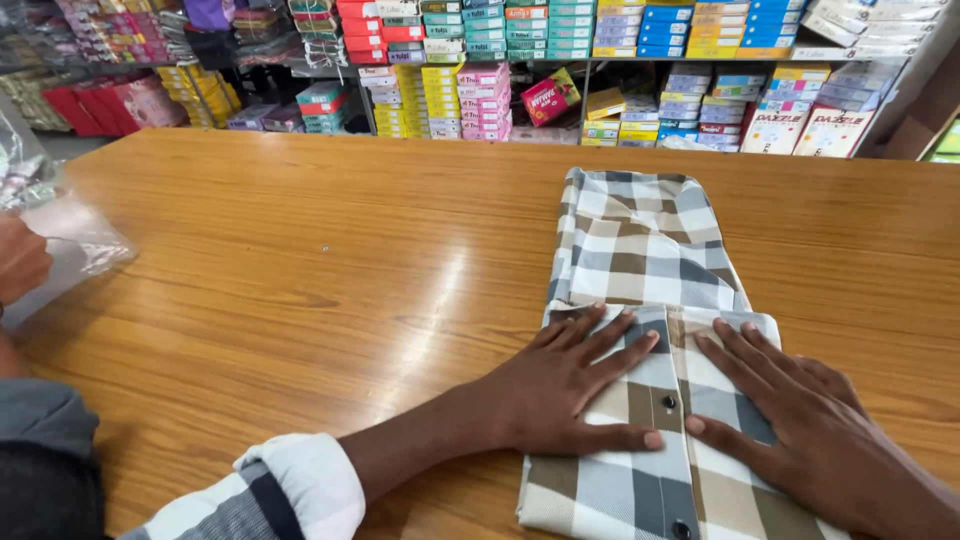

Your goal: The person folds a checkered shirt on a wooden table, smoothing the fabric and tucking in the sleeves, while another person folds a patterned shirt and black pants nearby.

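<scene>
Shop interior, shelves [560,40] of coloured boxes behind a wooden desk [300,260]. Folded checked shirt [640,250] lying right of centre, long axis running away from the body. Left hand [580,385] and right hand [800,430] flat on near end, grip wide, fingers spread, holding nothing. Another person's hand [20,262] on plastic bag [70,240], far left.

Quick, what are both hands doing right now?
Left hand: open, flat on the folded checked shirt.
Right hand: open, flat on the shirt too, holding nothing.
</scene>
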